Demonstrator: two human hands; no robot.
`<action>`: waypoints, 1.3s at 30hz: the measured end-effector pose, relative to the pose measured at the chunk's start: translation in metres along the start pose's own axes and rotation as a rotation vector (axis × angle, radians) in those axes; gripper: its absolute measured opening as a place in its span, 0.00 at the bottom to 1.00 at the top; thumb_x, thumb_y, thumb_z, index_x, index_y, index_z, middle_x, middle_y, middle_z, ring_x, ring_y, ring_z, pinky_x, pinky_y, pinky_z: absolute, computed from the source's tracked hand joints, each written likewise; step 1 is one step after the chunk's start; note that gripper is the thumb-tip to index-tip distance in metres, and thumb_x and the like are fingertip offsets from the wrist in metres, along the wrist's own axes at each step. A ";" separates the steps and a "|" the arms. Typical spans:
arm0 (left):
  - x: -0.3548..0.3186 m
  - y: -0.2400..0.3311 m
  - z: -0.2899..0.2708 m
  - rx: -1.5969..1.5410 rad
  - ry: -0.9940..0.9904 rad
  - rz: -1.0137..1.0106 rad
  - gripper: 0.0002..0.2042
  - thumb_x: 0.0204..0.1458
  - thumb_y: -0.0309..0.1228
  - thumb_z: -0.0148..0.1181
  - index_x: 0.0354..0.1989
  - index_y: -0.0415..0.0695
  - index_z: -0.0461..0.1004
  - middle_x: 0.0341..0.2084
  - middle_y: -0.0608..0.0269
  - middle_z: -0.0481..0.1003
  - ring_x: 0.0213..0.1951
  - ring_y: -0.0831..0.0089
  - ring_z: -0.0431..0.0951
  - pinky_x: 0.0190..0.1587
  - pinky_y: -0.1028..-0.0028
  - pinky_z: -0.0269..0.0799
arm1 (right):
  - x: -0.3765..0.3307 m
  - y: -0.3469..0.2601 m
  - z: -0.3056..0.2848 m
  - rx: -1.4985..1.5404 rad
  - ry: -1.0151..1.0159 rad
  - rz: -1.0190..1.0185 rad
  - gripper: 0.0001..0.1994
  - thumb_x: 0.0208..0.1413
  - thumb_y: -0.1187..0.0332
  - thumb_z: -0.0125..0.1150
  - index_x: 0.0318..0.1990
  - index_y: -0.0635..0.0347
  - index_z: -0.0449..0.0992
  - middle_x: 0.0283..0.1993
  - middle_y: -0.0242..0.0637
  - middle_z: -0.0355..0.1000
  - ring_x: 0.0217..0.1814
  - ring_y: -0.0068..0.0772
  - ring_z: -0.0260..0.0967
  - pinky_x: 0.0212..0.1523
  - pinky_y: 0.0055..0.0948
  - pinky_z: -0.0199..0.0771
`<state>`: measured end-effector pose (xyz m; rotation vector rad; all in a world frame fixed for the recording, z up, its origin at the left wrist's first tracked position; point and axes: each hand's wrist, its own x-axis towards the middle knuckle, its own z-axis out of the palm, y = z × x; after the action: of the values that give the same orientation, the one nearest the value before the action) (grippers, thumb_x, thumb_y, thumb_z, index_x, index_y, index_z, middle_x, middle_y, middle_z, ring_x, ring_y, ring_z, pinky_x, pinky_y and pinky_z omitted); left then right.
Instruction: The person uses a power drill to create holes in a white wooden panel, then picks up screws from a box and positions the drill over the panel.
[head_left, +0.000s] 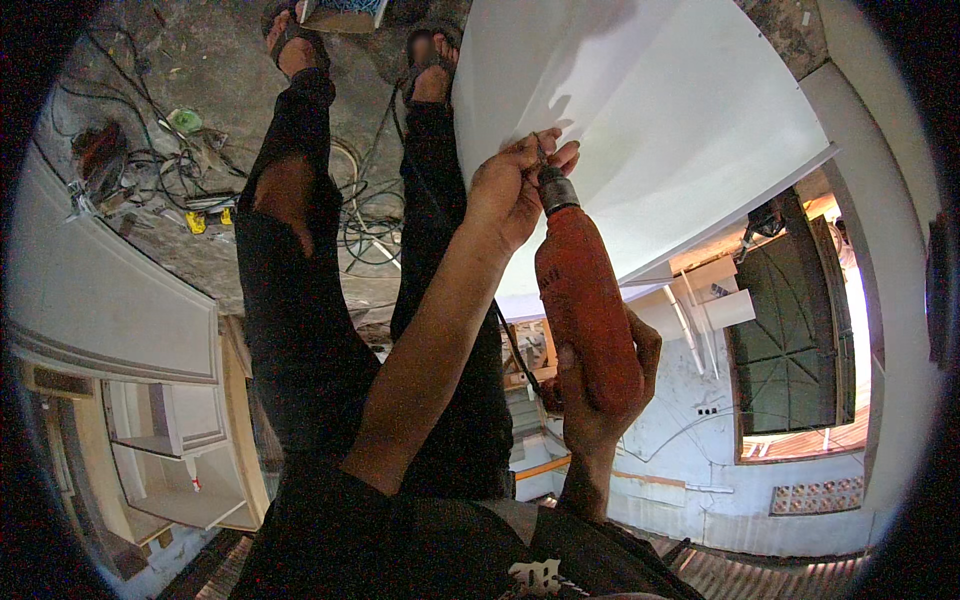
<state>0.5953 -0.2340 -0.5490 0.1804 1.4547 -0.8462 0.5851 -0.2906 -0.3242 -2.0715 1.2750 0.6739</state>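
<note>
A red power drill (585, 300) with a dark metal chuck points up and slightly left across the view. Wrapped around its rear and handle is my right hand (598, 425). At the chuck's front, my left hand (508, 192) has thumb and finger pinched together beside the bit, with other fingers spread. What sits in the pinch is too small to make out. Both hands are over a large white panel (690, 130), where the left hand's shadow falls close to the fingertips. A black cord runs down by the drill's handle.
Tangled cables (375, 225) lie on the concrete floor by my feet, near a yellow tool (196, 221) and a green round item (184, 121). A box of blue pieces (345, 12) stands at the top. White cabinet units (180, 440) are at lower left.
</note>
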 end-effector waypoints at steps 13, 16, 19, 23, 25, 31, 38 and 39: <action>-0.011 -0.002 -0.002 0.134 -0.114 0.020 0.25 0.62 0.42 0.41 0.58 0.33 0.61 0.51 0.44 0.70 0.50 0.50 0.74 0.60 0.54 0.64 | -0.003 -0.007 0.007 0.085 0.008 0.083 0.29 0.40 0.71 0.73 0.51 0.66 0.66 0.48 0.43 0.65 0.52 0.38 0.64 0.56 0.37 0.64; -0.036 -0.004 -0.011 0.087 -0.250 -0.183 0.29 0.61 0.48 0.42 0.60 0.34 0.59 0.51 0.40 0.69 0.52 0.49 0.72 0.60 0.53 0.63 | -0.004 -0.008 0.008 0.021 0.004 0.087 0.28 0.40 0.71 0.72 0.50 0.66 0.66 0.48 0.44 0.65 0.52 0.38 0.65 0.55 0.36 0.65; -0.057 -0.008 -0.014 0.151 -0.380 -0.235 0.31 0.61 0.52 0.39 0.63 0.37 0.57 0.52 0.39 0.68 0.56 0.48 0.69 0.60 0.54 0.63 | -0.005 -0.010 0.014 0.049 0.083 0.094 0.26 0.41 0.70 0.70 0.49 0.66 0.68 0.47 0.41 0.68 0.49 0.33 0.67 0.52 0.33 0.67; -0.050 -0.004 -0.019 0.207 -0.400 -0.186 0.32 0.59 0.55 0.41 0.60 0.40 0.61 0.51 0.45 0.69 0.55 0.53 0.71 0.59 0.55 0.65 | -0.003 -0.015 0.020 0.031 0.089 0.087 0.26 0.40 0.70 0.69 0.49 0.67 0.68 0.47 0.41 0.68 0.49 0.32 0.67 0.52 0.34 0.67; -0.043 0.004 -0.033 0.319 -0.239 -0.100 0.28 0.59 0.53 0.47 0.56 0.42 0.67 0.46 0.51 0.72 0.52 0.59 0.73 0.56 0.59 0.68 | -0.002 -0.012 0.020 -0.011 0.099 0.040 0.26 0.40 0.70 0.69 0.49 0.67 0.69 0.47 0.41 0.68 0.48 0.33 0.67 0.50 0.33 0.68; -0.016 0.022 -0.079 0.960 0.013 0.527 0.19 0.53 0.32 0.63 0.52 0.38 0.72 0.46 0.52 0.75 0.49 0.60 0.76 0.54 0.64 0.70 | -0.005 -0.001 0.021 0.025 0.059 0.101 0.25 0.42 0.72 0.70 0.49 0.65 0.67 0.46 0.42 0.68 0.47 0.33 0.69 0.47 0.33 0.71; 0.011 0.011 -0.071 1.389 -0.057 1.107 0.20 0.48 0.27 0.66 0.52 0.45 0.75 0.53 0.53 0.72 0.55 0.62 0.72 0.53 0.68 0.73 | 0.003 -0.001 0.025 -0.109 0.024 -0.104 0.25 0.43 0.73 0.71 0.49 0.64 0.66 0.47 0.41 0.66 0.50 0.33 0.67 0.50 0.33 0.69; 0.016 0.008 -0.076 1.374 -0.072 1.169 0.20 0.49 0.27 0.65 0.52 0.45 0.75 0.53 0.53 0.72 0.56 0.62 0.72 0.52 0.69 0.74 | 0.005 -0.002 0.024 -0.165 -0.004 -0.141 0.25 0.43 0.72 0.71 0.48 0.63 0.67 0.47 0.41 0.65 0.51 0.34 0.66 0.51 0.34 0.68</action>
<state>0.5385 -0.1902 -0.5791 1.7834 0.2669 -0.6607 0.5863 -0.2760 -0.3441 -2.2673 1.0896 0.7399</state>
